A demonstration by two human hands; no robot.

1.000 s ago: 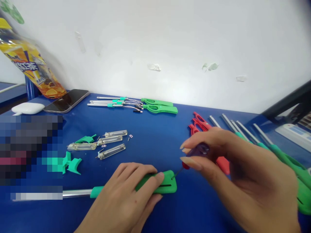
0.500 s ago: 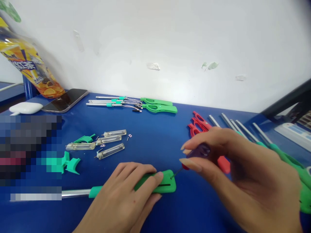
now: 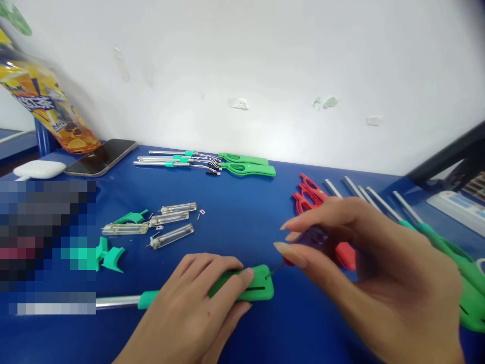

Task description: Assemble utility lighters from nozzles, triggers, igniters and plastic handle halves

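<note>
My left hand (image 3: 197, 303) is closed over a green utility lighter (image 3: 262, 289), pressing it flat on the blue table. The lighter's metal tube points left and its handle end points right. Between the thumb and fingers of my right hand (image 3: 379, 268) is a small screwdriver (image 3: 308, 240) with a dark purple and red handle. Its thin shaft slants down to the left, and its tip meets a small hole near the end of the green handle. How deep the tip sits, I cannot tell. My left fingers hide the middle of the lighter.
Left of centre lie several clear fuel tanks (image 3: 172, 236), small screws and green plastic pieces (image 3: 112, 259). Lighter parts with wires (image 3: 246, 169) lie along the wall. Red casings (image 3: 308, 194) and more green lighters (image 3: 447, 253) are at right. A phone (image 3: 104, 156) and bottle (image 3: 56, 108) stand back left.
My right thumb and fingers have shifted slightly left around the screwdriver handle, and that hand has turned a little. The tip stays at the hole. My left hand and the lighter look unmoved.
</note>
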